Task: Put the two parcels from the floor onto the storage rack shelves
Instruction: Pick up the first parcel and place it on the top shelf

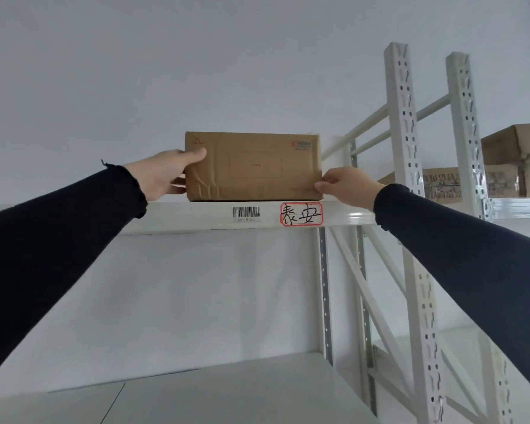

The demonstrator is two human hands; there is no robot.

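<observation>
A brown cardboard parcel (253, 166) stands on the upper shelf of the white storage rack, at its front beam (181, 217). My left hand (169, 172) grips the parcel's left end, thumb across its front face. My right hand (348, 186) pinches the parcel's lower right corner. Both arms wear dark sleeves and reach upward. No second parcel is in view.
The beam carries a barcode sticker (246, 213) and a red-bordered handwritten label (301, 214). A lower shelf (211, 393) lies below. White perforated uprights (406, 166) stand to the right. Beyond them, other cardboard boxes (514, 160) sit on a neighbouring rack.
</observation>
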